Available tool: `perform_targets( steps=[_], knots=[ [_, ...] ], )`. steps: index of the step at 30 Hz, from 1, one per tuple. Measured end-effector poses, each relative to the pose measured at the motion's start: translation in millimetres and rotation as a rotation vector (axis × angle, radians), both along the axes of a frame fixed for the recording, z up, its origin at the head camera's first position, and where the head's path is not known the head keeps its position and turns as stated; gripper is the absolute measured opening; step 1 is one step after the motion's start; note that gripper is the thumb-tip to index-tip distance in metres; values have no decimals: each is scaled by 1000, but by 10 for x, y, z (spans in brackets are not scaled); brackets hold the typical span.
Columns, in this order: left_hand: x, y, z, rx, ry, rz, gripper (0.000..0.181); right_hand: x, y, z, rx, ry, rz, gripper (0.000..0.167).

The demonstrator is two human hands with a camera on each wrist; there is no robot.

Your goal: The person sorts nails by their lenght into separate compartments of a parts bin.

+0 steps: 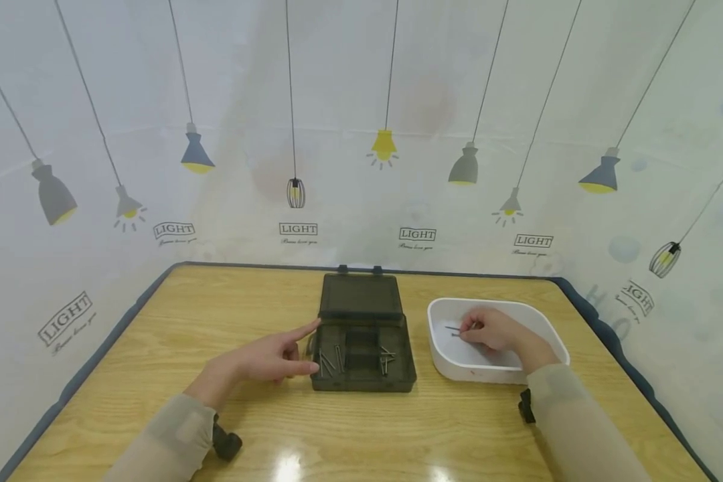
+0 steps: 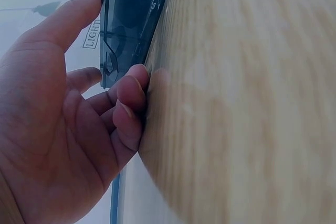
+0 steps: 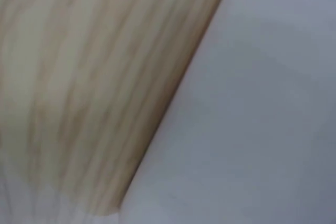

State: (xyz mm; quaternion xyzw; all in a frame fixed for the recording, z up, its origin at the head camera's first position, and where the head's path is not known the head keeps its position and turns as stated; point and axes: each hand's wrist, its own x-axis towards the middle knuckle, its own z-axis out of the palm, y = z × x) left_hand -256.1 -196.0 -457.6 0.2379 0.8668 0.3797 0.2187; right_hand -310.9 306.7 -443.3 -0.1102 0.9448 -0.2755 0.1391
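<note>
A dark translucent case [image 1: 363, 386] lies on the table with its lid [image 1: 361, 294] tipped back. Several thin metal screws [image 1: 339, 358] sit in its left compartment, and more short screws [image 1: 387, 359] in its right one. At the case's left side is my left hand [image 1: 271, 357], index finger and thumb spread and touching it; the left wrist view shows the other fingers bent near the tabletop. Inside the white tray [image 1: 494, 376], my right hand [image 1: 488, 329] pinches a thin screw [image 1: 452, 328] at its fingertips. The right wrist view does not show that hand.
The wooden table [image 1: 229, 314] has a dark border along its back and sides. Behind it hangs a pale curtain [image 1: 349, 87] printed with lamps. To the right of the case, a narrow strip of tabletop separates it from the tray.
</note>
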Motion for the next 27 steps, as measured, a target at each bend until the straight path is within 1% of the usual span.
perform_targets(
  steps=[10, 13, 16, 19, 23, 27],
  knots=[
    [-1, 1, -3, -7, 3, 2, 98, 1, -1, 32, 19, 33, 54, 11],
    [-4, 0, -12, -4, 3, 3, 98, 34, -18, 72, -11, 28, 49, 10],
    [-6, -2, -17, 1, 1, 3, 98, 80, -45, 118, -36, 48, 60, 10],
    [-5, 2, -11, 6, -3, 4, 98, 134, -75, 150, -78, 58, 45, 11],
    [2, 5, 0, 8, -13, 9, 99, 207, -127, 198, -168, 32, 23, 17],
    [9, 8, 8, 2, -16, 15, 99, 262, -186, 248, -215, 39, 37, 25]
  ],
)
